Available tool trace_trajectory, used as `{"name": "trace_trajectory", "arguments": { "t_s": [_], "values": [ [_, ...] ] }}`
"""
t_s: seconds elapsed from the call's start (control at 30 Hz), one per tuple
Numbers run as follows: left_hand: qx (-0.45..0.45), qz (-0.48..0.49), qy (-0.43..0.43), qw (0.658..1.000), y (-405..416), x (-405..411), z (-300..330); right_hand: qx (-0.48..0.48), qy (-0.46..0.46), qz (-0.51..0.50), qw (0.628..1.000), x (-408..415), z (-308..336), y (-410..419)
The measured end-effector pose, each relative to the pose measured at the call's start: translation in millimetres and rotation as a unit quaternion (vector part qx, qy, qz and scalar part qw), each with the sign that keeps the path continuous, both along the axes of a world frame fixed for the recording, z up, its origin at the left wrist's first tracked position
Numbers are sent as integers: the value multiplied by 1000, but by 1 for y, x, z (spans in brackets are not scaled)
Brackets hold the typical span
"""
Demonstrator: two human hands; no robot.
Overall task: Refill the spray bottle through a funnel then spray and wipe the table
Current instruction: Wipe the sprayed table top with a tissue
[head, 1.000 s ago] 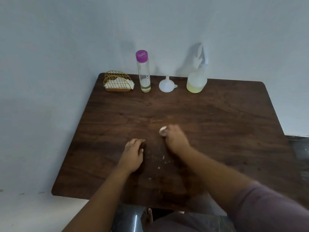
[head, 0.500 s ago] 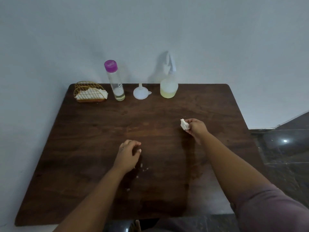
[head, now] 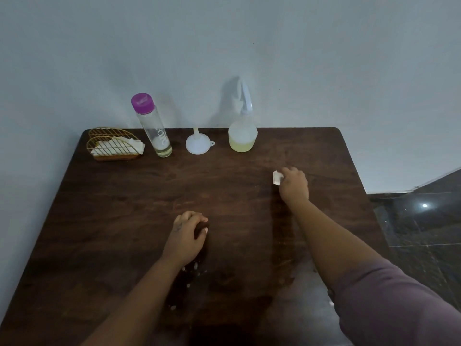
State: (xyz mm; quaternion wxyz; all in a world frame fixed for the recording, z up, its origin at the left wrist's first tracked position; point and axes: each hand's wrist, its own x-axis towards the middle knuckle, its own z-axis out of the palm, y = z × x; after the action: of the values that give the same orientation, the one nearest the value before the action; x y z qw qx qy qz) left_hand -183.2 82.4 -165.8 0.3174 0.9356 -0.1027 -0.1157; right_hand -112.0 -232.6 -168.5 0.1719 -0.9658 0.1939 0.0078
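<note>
While your right hand [head: 293,185] pinches the small white crumpled tissue [head: 277,177] on the dark brown wooden worktop [head: 124,221], press flat and wipe slowly; your left hand [head: 185,237] rests curled, holding nothing.

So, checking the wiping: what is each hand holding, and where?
Right hand pinches a wadded tissue, mostly hidden under its fingers. Left hand holds nothing visible.

Only writing I can spot is some pale lettering running up the side of the clear bottle [head: 155,131] with the purple cap, and it's too blurry to actually read. Nothing else here has a label, brand or number on it.
</note>
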Motion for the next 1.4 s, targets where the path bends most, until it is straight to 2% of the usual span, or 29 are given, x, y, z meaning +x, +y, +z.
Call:
{"name": "trace_trajectory", "arguments": {
  "t_s": [0.1,0.17,0.27,0.33,0.4,0.47,0.53,0.57,0.63,0.73,0.87,0.93,1.0,1.1,1.17,1.2,1.27,1.4],
  "values": [
    [-3,3,-6,1000,-4,2,-1,-49,51,96,993,-5,-4,31],
    [-1,8,-12,1000,-5,3,-1,-78,41,199,976,-22,-9,69],
    [1,16,-26,1000,-6,6,-1,-40,56,367,928,-63,-7,125],
    [5,15,-28,999,-4,8,-1,-14,72,425,902,-69,-1,130],
    [-4,18,-20,1000,-1,10,0,32,16,358,933,-51,3,109],
    [-10,23,-13,1000,2,10,1,59,-24,181,981,-25,4,65],
    [-9,28,-10,1000,6,6,1,24,-9,27,999,-7,5,16],
    [-8,31,-9,999,8,4,1,6,9,-14,1000,-3,5,2],
    [-7,39,-7,999,11,-2,0,-16,45,-1,999,-5,4,11],
    [-15,59,-10,998,14,-7,-2,-47,62,162,984,-35,-3,78],
    [-22,85,-17,996,20,-11,-1,-1,78,379,922,-110,4,195],
    [-29,97,-23,995,26,-12,1,37,84,426,900,-127,7,212],
    [-34,96,-30,994,34,-15,1,86,30,367,926,-116,8,187],
    [-42,94,-30,994,47,-22,0,78,-29,112,990,-78,6,101],
    [-41,92,-29,994,53,-29,-1,47,-7,-31,998,-58,4,37],
    [-39,89,-26,995,55,-32,-2,37,10,-71,997,-53,4,17],
    [-34,79,-24,996,59,-38,-4,14,45,-88,995,-52,2,12],
    [-26,71,-12,997,69,-50,-5,15,55,62,996,-81,-6,105]
  ]
}}
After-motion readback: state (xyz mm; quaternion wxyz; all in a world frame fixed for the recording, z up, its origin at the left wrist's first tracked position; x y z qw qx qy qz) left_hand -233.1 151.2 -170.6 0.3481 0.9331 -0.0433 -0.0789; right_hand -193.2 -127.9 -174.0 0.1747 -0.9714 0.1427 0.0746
